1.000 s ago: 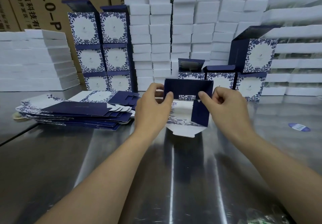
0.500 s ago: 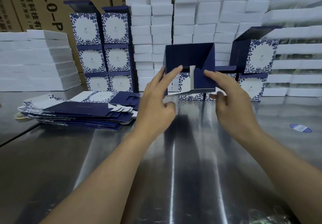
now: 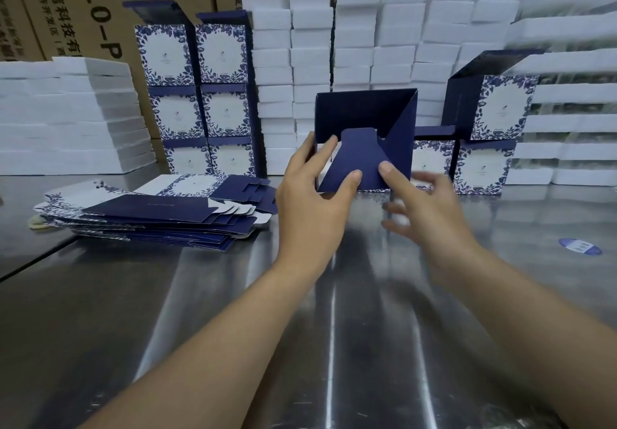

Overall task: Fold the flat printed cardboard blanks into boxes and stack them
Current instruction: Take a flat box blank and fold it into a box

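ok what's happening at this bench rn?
A person is folding a navy printed box held above the steel table. The left hand grips its left side with the thumb on a bottom flap; the right hand presses that flap with a fingertip. The bottom isn't closed yet. A pile of flat blanks waits at left, and finished boxes are stacked behind.

Single head-worn view, forward and down, close over steel table point(image 3: 200, 312).
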A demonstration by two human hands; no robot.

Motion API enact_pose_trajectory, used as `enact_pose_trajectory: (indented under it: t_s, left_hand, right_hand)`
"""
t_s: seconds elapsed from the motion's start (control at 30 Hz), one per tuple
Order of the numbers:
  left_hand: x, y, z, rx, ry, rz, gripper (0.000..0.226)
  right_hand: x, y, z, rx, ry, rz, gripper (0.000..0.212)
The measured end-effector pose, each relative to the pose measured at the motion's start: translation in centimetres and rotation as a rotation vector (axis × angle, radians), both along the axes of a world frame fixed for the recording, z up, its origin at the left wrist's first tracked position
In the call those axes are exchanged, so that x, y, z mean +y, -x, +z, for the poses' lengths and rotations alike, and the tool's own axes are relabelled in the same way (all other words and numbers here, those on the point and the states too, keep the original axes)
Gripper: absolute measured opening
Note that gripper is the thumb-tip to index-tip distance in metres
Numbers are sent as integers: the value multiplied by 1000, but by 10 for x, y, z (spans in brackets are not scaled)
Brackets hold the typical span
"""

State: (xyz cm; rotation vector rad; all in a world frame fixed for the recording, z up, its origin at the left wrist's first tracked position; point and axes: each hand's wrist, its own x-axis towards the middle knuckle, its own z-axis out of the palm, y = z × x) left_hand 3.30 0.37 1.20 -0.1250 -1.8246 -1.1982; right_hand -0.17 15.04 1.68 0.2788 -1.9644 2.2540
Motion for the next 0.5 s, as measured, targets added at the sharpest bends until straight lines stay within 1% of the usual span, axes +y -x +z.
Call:
enact_pose_trajectory:
  t_s: [0.03,0.07,0.13,0.17,0.23,0.3,0.37,0.4,0.43,0.47,0.5]
  left_hand:
    - [1,1,-1,-6,1,3,55]
    - [1,1,-1,-12,5,2,57]
    - [2,0,-1,-15,14,-1,57]
    - [3,0,-1,-8,23,4,55]
    - [4,-3,0,42,55,4,50]
    - [6,-5,1,137,85,-9,45]
    - [12,-8,2,183,28,-6,41]
    - [14,-8,2,167,-40,16,43]
    - [14,-9,3,112,-122,43,45]
    - [14,-8,4,11,-210,54,45]
    - [12,-7,6,-129,-305,22,40]
  right_hand:
    - [-3,-1,-1,-136,18,101,64]
    - [-5,-2,-2,-215,21,198,61]
    - [-9,-4,-6,-217,57,307,51]
    - [-11,-3,-7,-192,91,302,46]
    - [-13,-1,-8,-158,127,216,39]
    - [-13,2,-8,-132,93,126,36]
    - [-12,4,-8,-105,75,72,36]
    - [-11,4,-7,-94,80,56,36]
    - [-11,5,-6,-85,84,46,36]
    - [-10,5,-4,-77,84,39,36]
    - [-11,4,-4,-70,77,35,36]
